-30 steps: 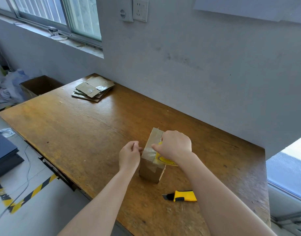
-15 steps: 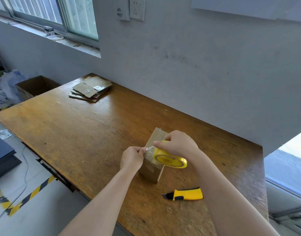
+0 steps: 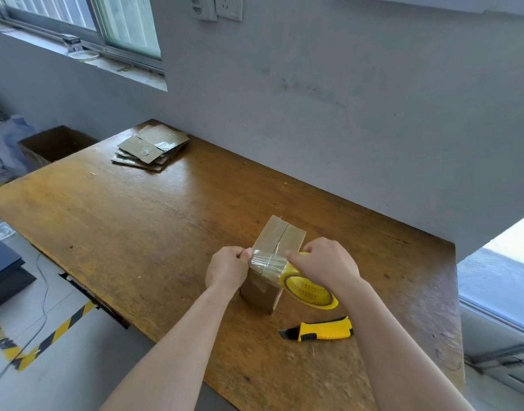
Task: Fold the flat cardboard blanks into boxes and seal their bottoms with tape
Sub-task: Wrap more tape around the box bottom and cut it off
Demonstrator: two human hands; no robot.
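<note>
Drawn out since the earlier frame, a strip of clear tape [image 3: 266,262] now spans the near end of the box [image 3: 280,235], and the tape roll [image 3: 309,293] has shifted to the box's near right. Nearest the viewer, near-right of the box, a yellow utility knife [image 3: 323,332] lies flat on the tabletop [image 3: 136,232]. At the box's left edge, the left hand [image 3: 228,269]: grip closed, fingers and thumb pinching the free end of the strip. At the box's right edge, the right hand [image 3: 326,265]: grip curled round the tilted yellow roll. The box stands on the tabletop between the hands, flaps closed, centre seam uppermost. Far left of the box, a stack of flat blanks [image 3: 152,148]; farther left still, off the tabletop, an open carton [image 3: 56,143]
</note>
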